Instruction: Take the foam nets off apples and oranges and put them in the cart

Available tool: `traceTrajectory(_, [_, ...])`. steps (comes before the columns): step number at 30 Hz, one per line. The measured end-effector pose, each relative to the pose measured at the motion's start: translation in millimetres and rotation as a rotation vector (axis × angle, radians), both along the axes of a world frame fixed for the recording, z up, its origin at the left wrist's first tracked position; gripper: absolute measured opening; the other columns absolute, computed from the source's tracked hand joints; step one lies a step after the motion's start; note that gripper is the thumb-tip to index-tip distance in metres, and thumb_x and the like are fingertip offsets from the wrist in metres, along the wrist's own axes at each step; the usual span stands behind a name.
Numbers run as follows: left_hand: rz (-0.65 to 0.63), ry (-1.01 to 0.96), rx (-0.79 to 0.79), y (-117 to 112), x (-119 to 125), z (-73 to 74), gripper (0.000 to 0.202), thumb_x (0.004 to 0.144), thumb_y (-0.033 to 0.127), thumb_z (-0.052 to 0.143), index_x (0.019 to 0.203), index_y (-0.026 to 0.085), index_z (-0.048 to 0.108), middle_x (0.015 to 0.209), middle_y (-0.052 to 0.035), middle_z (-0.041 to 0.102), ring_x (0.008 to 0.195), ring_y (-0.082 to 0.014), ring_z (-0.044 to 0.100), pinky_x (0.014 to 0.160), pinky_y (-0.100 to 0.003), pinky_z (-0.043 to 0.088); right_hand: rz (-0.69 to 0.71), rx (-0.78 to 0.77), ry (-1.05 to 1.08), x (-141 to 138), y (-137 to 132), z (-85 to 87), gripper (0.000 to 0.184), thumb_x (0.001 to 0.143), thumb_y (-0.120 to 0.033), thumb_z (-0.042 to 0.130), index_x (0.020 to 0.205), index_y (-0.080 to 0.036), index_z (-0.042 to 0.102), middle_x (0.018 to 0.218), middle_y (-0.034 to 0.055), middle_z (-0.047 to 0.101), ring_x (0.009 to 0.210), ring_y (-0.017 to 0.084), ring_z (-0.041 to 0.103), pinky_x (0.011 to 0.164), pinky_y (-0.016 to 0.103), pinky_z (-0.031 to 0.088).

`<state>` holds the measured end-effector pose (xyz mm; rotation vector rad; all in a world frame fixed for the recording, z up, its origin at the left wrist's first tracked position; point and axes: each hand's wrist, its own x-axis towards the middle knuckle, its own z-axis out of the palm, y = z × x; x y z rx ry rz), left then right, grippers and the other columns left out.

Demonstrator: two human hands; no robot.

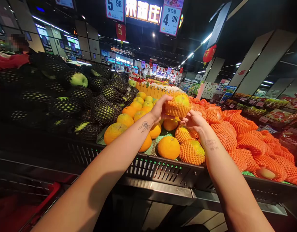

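Both my hands are raised over a crate of oranges, around a yellow-green orange (pixel 179 104) in an orange foam net sleeve. My left hand (pixel 160 109) grips its left side, with the thumb on top. At its lower right, my right hand (pixel 194 120) has its fingers against the sleeve; the fruit partly hides them. Just below lie two more sleeved oranges (pixel 192 152), near a bare orange (pixel 168 147) at the crate's front edge. Several bare oranges (pixel 125 120) fill the left part of the crate.
The black slatted crate wall (pixel 160 168) runs along the front. Green fruit in black net sleeves (pixel 107 109) is heaped left, fruit in red-orange sleeves (pixel 250 141) right. A red basket or cart edge (pixel 45 199) shows lower left. A person (pixel 17 45) stands far left.
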<state>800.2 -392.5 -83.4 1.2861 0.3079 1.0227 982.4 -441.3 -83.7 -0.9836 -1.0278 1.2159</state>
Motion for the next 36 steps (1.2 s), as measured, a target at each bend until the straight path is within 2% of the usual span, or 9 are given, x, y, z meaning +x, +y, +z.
traceTrajectory(6, [0.021, 0.037, 0.117, 6.2, 0.1, -0.7, 0.044, 0.075, 0.04, 0.068, 0.114, 0.02, 0.061, 0.116, -0.0098, 0.069, 0.105, -0.0287, 0.067, 0.081, -0.041, 0.061, 0.026, 0.104, -0.157, -8.6, -15.2, 6.8, 0.066, 0.066, -0.084, 0.075, 0.096, -0.026, 0.067, 0.09, 0.0062, 0.073, 0.087, 0.024, 0.071, 0.068, 0.036, 0.062])
traceTrajectory(9, [0.016, 0.08, 0.193, 10.5, 2.8, -3.6, 0.056, 0.075, 0.041, 0.071, 0.126, 0.023, 0.058, 0.128, -0.0096, 0.066, 0.112, -0.0307, 0.065, 0.082, -0.042, 0.061, 0.036, 0.173, -0.229, -9.7, -15.8, 4.7, 0.062, 0.066, -0.07, 0.085, 0.108, -0.029, 0.066, 0.11, 0.0056, 0.074, 0.11, 0.028, 0.07, 0.083, 0.046, 0.064])
traceTrajectory(13, [0.069, 0.104, 0.401, 18.4, 6.9, -4.6, 0.056, 0.08, 0.038, 0.068, 0.133, 0.021, 0.058, 0.14, -0.0106, 0.062, 0.124, -0.0311, 0.061, 0.101, -0.045, 0.055, -0.03, 0.263, -0.201, -8.5, -9.9, -2.0, 0.069, 0.06, -0.054, 0.094, 0.116, -0.032, 0.061, 0.123, 0.0031, 0.07, 0.112, 0.028, 0.069, 0.085, 0.049, 0.065])
traceTrajectory(16, [0.198, 0.071, 0.655, 23.6, 8.4, -4.3, 0.051, 0.079, 0.028, 0.064, 0.13, 0.019, 0.063, 0.144, -0.0104, 0.059, 0.136, -0.0285, 0.053, 0.114, -0.042, 0.044, -0.163, 0.348, -0.27, -3.5, -0.8, -7.8, 0.079, 0.054, -0.05, 0.097, 0.119, -0.033, 0.054, 0.122, 0.0027, 0.068, 0.11, 0.028, 0.069, 0.087, 0.048, 0.064])
traceTrajectory(19, [0.362, 0.121, 0.807, 25.6, 8.2, -5.7, 0.047, 0.072, 0.017, 0.064, 0.118, 0.019, 0.069, 0.14, -0.0105, 0.06, 0.132, -0.0269, 0.054, 0.109, -0.041, 0.046, -0.372, 0.533, -0.534, 7.2, 9.3, -11.1, 0.089, 0.047, -0.052, 0.098, 0.12, -0.03, 0.051, 0.127, 0.007, 0.063, 0.118, 0.031, 0.065, 0.099, 0.053, 0.059])
traceTrajectory(22, [0.384, 0.177, 0.73, 27.0, 8.6, -7.5, 0.041, 0.065, 0.01, 0.066, 0.106, 0.017, 0.065, 0.122, -0.0095, 0.064, 0.106, -0.0211, 0.061, 0.093, -0.035, 0.051, -0.55, 0.757, -0.89, 17.7, 14.2, -10.1, 0.098, 0.046, -0.058, 0.096, 0.128, -0.028, 0.053, 0.136, 0.0126, 0.057, 0.13, 0.037, 0.056, 0.113, 0.06, 0.046])
traceTrajectory(26, [0.298, 0.109, 0.55, 29.6, 10.0, -6.6, 0.018, 0.077, 0.012, 0.064, 0.094, 0.016, 0.06, 0.1, -0.0043, 0.065, 0.089, -0.0145, 0.059, 0.087, -0.029, 0.049, -0.616, 0.914, -1.129, 19.8, 9.5, -6.1, 0.091, 0.061, -0.067, 0.088, 0.137, -0.029, 0.056, 0.135, 0.0137, 0.056, 0.133, 0.039, 0.052, 0.117, 0.063, 0.04])
traceTrajectory(31, [0.253, 0.112, 0.607, 27.9, 11.5, -4.1, 0.02, 0.085, 0.024, 0.073, 0.079, 0.016, 0.056, 0.083, -0.0001, 0.06, 0.076, -0.0125, 0.054, 0.077, -0.027, 0.046, -0.576, 1.002, -1.063, 16.8, 7.4, -6.1, 0.085, 0.066, -0.062, 0.086, 0.137, -0.029, 0.053, 0.136, 0.0117, 0.057, 0.13, 0.035, 0.056, 0.115, 0.057, 0.044])
traceTrajectory(36, [0.327, 0.007, 0.545, 24.9, 9.0, 0.9, 0.025, 0.09, 0.026, 0.074, 0.076, 0.017, 0.055, 0.075, 0.0014, 0.056, 0.074, -0.0123, 0.053, 0.077, -0.025, 0.045, -0.421, 0.874, -0.895, 12.8, 7.9, -6.5, 0.09, 0.051, -0.056, 0.095, 0.127, -0.026, 0.056, 0.13, 0.0104, 0.064, 0.124, 0.035, 0.062, 0.111, 0.055, 0.049])
